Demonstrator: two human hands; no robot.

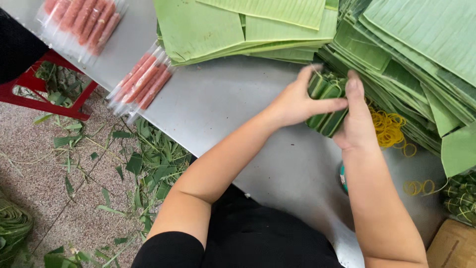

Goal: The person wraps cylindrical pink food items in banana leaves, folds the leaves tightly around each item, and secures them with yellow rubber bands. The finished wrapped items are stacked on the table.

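both hands (325,101) clasp leaf-wrapped bundle (327,104)

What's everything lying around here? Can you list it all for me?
leaf-wrapped bundle: one, green, held between both hands
cut leaf stacks: several piles, green, far side of table
rubber bands: a heap, yellow, beside right hand
sausage packs: two, pink in clear wrap, table's left part
tied bundles: a few, green, right edge
metal table: one, grey
stool: one, red, on floor
leaf scraps: many, green, floor
left hand: gripping bundle
right hand: gripping bundle
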